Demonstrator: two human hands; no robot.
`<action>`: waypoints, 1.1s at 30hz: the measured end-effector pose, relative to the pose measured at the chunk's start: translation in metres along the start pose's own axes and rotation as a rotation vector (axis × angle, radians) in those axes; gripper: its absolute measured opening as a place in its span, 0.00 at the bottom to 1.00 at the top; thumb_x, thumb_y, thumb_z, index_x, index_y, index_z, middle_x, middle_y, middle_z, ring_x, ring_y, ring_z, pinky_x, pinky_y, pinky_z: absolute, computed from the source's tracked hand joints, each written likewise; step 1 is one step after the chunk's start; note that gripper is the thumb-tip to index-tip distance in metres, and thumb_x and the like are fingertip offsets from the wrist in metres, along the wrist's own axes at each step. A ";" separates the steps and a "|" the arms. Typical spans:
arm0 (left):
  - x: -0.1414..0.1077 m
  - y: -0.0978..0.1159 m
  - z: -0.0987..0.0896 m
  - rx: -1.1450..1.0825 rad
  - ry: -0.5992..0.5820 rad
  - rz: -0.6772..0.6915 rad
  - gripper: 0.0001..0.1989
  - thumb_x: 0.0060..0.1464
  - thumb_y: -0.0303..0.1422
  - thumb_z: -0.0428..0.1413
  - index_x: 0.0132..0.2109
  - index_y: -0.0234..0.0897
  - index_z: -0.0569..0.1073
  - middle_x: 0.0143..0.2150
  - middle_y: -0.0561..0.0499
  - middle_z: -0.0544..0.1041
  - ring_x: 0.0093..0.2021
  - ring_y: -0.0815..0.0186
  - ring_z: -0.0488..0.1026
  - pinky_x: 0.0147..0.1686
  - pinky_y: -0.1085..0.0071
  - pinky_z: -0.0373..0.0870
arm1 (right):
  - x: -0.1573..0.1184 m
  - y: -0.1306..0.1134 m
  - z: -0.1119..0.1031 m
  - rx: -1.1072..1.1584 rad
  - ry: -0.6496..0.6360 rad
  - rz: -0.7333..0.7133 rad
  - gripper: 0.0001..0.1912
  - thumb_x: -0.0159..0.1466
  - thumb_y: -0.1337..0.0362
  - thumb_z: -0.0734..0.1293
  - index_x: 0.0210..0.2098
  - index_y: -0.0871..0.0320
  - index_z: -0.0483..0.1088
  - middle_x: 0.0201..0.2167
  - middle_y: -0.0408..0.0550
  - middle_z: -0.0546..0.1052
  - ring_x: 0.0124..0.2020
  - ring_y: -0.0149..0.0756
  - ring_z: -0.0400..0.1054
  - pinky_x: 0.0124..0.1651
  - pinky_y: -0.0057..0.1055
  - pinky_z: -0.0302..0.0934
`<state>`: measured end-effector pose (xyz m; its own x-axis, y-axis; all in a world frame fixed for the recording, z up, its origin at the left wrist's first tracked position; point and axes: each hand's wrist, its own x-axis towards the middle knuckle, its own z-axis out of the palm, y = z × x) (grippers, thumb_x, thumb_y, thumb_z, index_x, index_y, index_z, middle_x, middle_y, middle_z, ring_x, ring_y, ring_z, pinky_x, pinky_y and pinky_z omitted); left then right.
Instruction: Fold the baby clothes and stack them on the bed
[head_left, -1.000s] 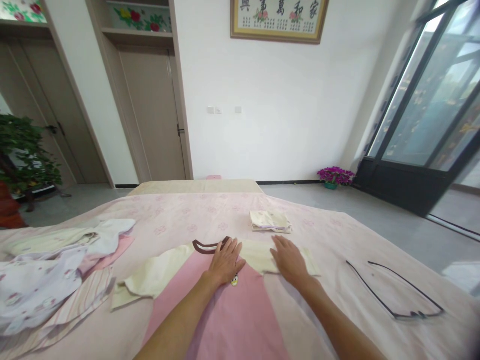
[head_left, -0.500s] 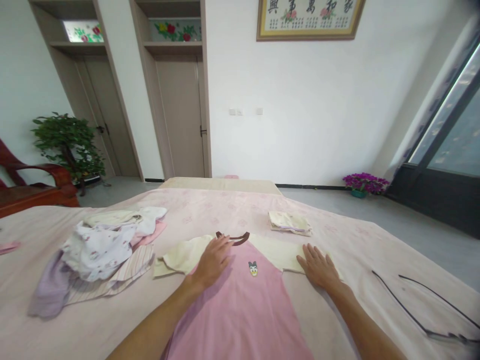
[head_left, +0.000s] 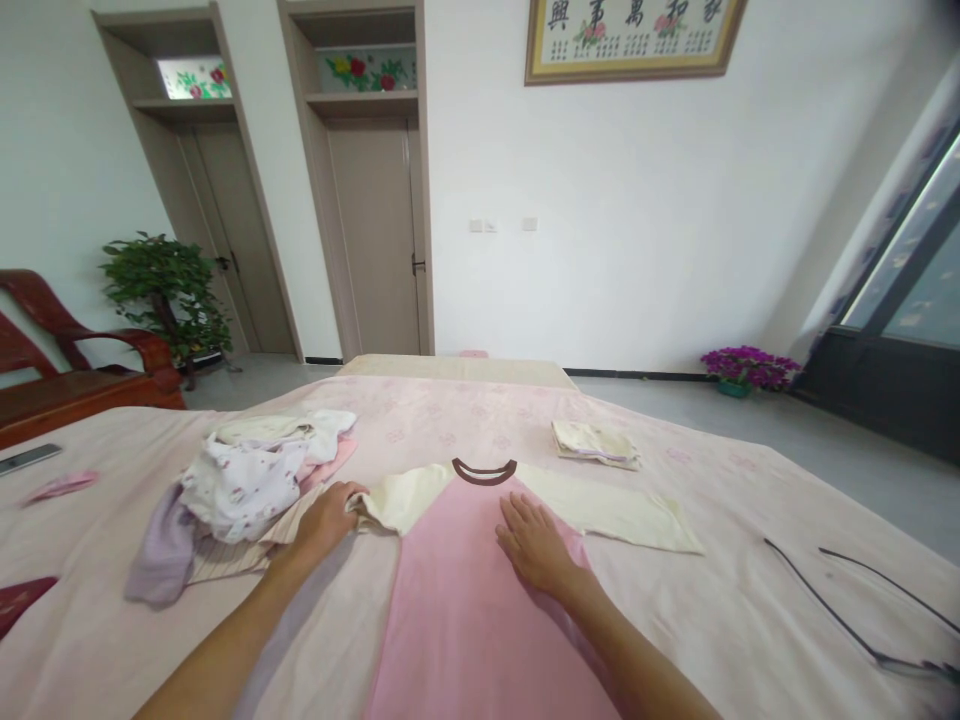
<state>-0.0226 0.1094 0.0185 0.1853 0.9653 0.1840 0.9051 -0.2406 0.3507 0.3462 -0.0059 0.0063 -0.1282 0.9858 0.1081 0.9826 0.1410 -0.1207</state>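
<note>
A pink child's shirt with cream sleeves and a brown collar lies spread on the pink bed cover. My left hand is closed on the end of its left-hand cream sleeve, which is bunched at the cuff. My right hand lies flat on the chest of the shirt, fingers stretched out, and covers the printed face there. The other cream sleeve lies stretched out to the right.
A heap of clothes lies left of the shirt. Beyond the right sleeve is a folded cream garment. Eyeglasses rest at the right. At the far left are a phone and a small pink cloth.
My left hand has moved left from the collar to the sleeve cuff and closed on it. My right hand has moved from the right sleeve onto the chest. The view has turned slightly left.
</note>
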 end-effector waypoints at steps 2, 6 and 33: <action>-0.007 0.000 -0.009 0.100 0.189 0.024 0.17 0.51 0.21 0.50 0.46 0.40 0.73 0.48 0.46 0.74 0.53 0.58 0.68 0.51 0.67 0.61 | 0.002 0.001 0.007 -0.019 0.002 0.031 0.31 0.70 0.52 0.48 0.68 0.60 0.52 0.69 0.54 0.51 0.70 0.46 0.41 0.68 0.48 0.37; -0.020 -0.018 -0.025 0.316 0.261 0.185 0.14 0.54 0.20 0.48 0.40 0.40 0.74 0.43 0.45 0.73 0.50 0.54 0.67 0.52 0.60 0.59 | 0.003 0.006 0.016 -0.046 0.043 0.032 0.31 0.70 0.51 0.48 0.68 0.59 0.52 0.69 0.52 0.51 0.70 0.45 0.41 0.69 0.47 0.35; 0.053 -0.025 -0.008 0.243 -0.198 0.099 0.14 0.55 0.31 0.51 0.47 0.40 0.76 0.47 0.41 0.77 0.51 0.51 0.72 0.52 0.57 0.61 | 0.051 -0.070 0.008 0.131 0.063 -0.097 0.32 0.69 0.52 0.54 0.68 0.59 0.50 0.70 0.55 0.45 0.71 0.48 0.33 0.68 0.53 0.29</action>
<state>-0.0390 0.1660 0.0270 0.3263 0.9451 0.0153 0.9394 -0.3260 0.1062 0.2695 0.0347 0.0124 -0.2088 0.9600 0.1867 0.9396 0.2498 -0.2338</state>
